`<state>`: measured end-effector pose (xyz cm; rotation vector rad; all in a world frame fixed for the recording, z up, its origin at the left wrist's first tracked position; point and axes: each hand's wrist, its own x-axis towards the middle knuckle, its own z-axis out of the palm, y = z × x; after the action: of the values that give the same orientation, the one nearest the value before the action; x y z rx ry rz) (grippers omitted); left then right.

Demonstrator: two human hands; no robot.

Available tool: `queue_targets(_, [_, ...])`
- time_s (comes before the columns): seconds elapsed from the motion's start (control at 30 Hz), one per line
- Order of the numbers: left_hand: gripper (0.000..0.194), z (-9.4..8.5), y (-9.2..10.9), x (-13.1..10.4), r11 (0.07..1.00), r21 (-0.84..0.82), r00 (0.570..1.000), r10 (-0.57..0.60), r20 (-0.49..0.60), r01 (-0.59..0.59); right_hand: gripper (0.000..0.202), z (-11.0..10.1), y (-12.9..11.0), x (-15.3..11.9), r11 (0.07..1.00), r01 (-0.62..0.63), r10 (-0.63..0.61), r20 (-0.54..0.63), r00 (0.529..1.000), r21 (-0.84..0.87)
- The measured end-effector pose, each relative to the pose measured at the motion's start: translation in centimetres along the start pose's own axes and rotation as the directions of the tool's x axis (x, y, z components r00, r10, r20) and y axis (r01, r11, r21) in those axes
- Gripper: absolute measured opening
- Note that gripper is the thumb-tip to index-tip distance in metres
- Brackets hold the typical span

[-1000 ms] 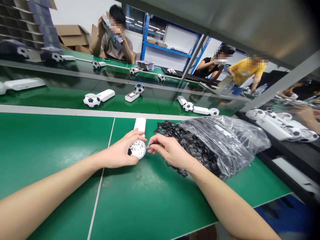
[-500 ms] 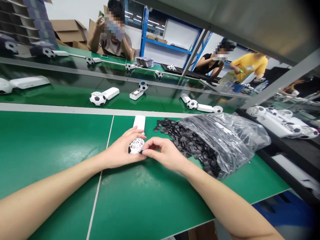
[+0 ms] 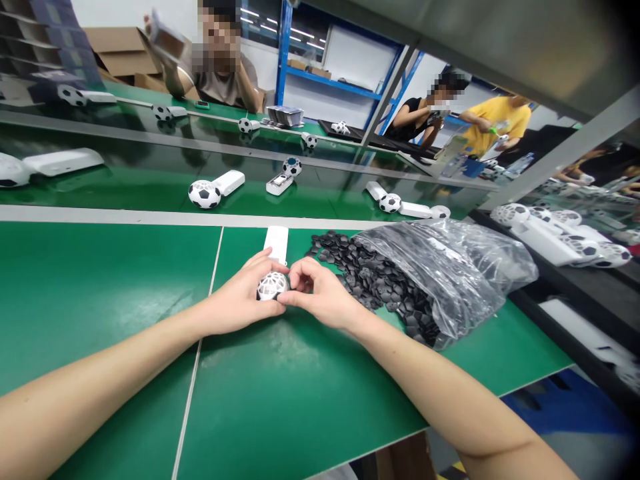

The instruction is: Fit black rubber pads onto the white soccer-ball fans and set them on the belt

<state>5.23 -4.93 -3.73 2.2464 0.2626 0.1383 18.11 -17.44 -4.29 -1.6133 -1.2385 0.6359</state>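
Both hands meet over the green bench (image 3: 300, 400): the left hand (image 3: 243, 293) wraps the ball from its left, thumb on the near side and fingers on the far side, while the right hand (image 3: 327, 293) curls its thumb and fingers at the ball's right edge. Whether it pinches anything is hidden. Right of the hands lies a clear bag (image 3: 480, 260), black pieces (image 3: 380, 283) spilling from its mouth. Beyond the fingers, the white handle (image 3: 277, 243) lies on the bench, pointing away. Smallest is the white openwork ball (image 3: 273, 285), at the handle's near end. The step in hand looks like pressing a black piece into its side; the next move seems to call for a steady left hold and an aligned thumb push.
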Motion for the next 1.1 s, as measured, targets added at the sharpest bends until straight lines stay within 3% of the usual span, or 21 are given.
queue_targets(0.1, [0.039,0.1,-0.1,0.0,1.000,-0.013,1.000,0.014,-0.010,-0.014,0.035,0.2,0.1,0.2,0.996,-0.077,0.076,-0.021,0.997,-0.048])
queue_targets(0.2, [0.036,0.1,-0.3,-0.1,0.999,-0.011,0.999,0.045,-0.006,-0.045,0.035,-0.2,0.2,0.6,0.994,-0.067,0.065,-0.023,0.998,-0.082])
queue_targets(0.33, [0.044,-0.4,-0.2,-0.1,0.999,0.028,1.000,-0.029,0.012,0.029,0.019,-3.2,-0.1,1.2,0.983,-0.080,0.071,-0.055,0.996,-0.168])
queue_targets(0.43, [0.050,-0.6,0.0,-0.1,0.994,0.060,0.995,-0.096,0.019,0.095,0.007,-5.9,-0.6,0.9,0.863,-0.150,0.111,-0.108,0.988,-0.482])
queue_targets(0.53, [0.048,-0.3,0.1,-0.1,0.993,0.046,0.994,-0.107,-0.015,0.108,0.005,-6.8,-1.0,0.2,0.697,-0.190,0.238,-0.027,0.971,-0.692])
queue_targets(0.7, [0.038,0.6,-0.3,0.1,0.996,0.004,0.987,-0.083,-0.138,0.084,0.008,-5.5,-0.8,-0.2,0.499,-0.124,0.278,0.023,0.960,-0.858])
queue_targets(0.87, [0.033,0.8,-0.7,0.0,1.000,0.018,0.995,-0.002,-0.103,0.004,0.008,-3.4,-1.2,-0.5,0.346,0.005,0.243,0.095,0.965,-0.938])
queue_targets(0.97, [0.033,0.7,-0.7,0.0,0.998,0.052,0.995,0.030,-0.093,-0.025,0.018,-1.8,-1.4,-0.9,0.265,0.049,0.199,0.104,0.974,-0.963])
queue_targets(1.1, [0.044,-0.1,-0.3,-0.1,0.997,0.029,0.988,-0.071,-0.135,0.075,0.024,-1.7,-1.0,-0.9,0.216,0.048,0.168,0.085,0.982,-0.975])
